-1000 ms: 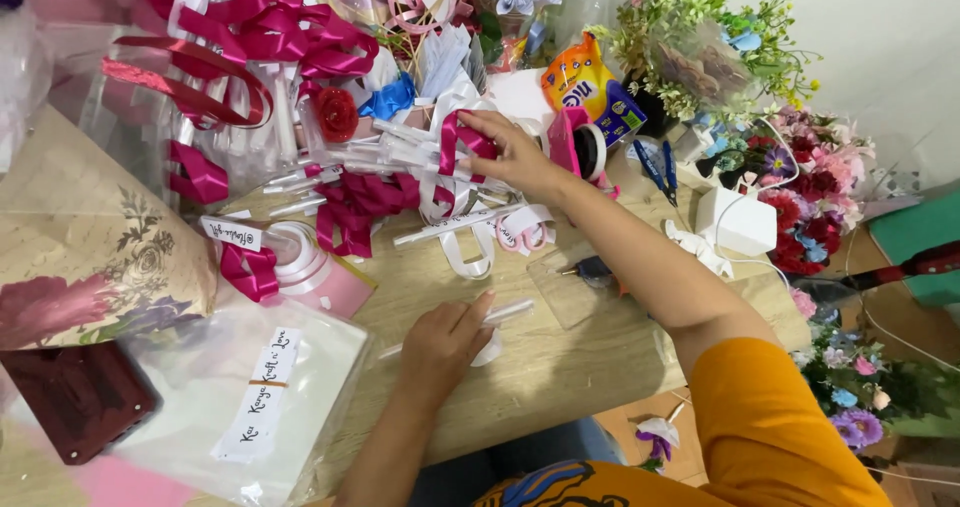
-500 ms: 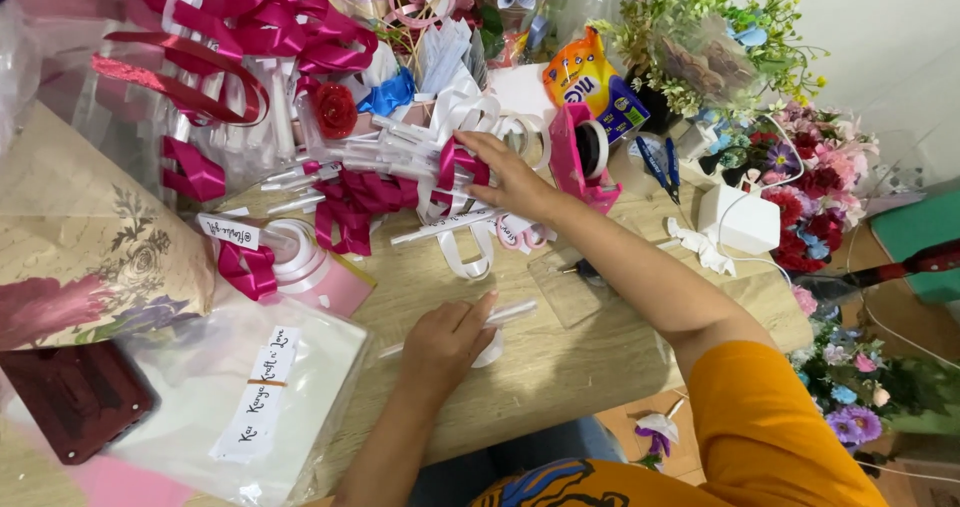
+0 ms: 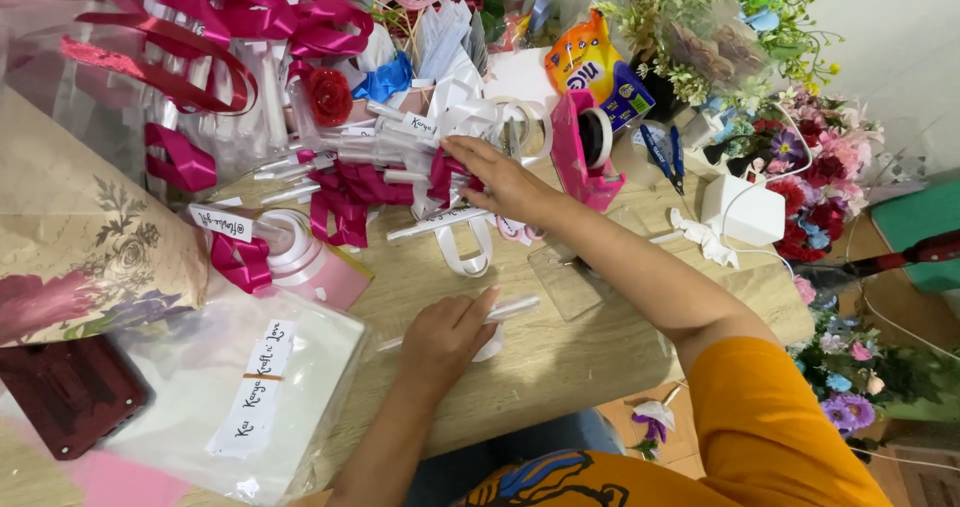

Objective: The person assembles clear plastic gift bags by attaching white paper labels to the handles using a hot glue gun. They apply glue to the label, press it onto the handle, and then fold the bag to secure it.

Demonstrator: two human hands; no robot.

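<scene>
My left hand rests on the wooden table, fingers curled on a thin clear plastic tube that lies across the tabletop. My right hand reaches forward into a heap of magenta ribbon bows and white ribbon-tied tubes, its fingers pinching a magenta bow at the pile's edge. A white ribbon loop lies just below that hand.
A pink tape dispenser stands right of my right hand, a white charger box further right. Artificial flowers crowd the right edge. A clear plastic bag with labels, a dark red case and floral wrapping paper lie left.
My right hand has drawn slightly back toward the left within the ribbon pile. My left hand has stayed on the tube.
</scene>
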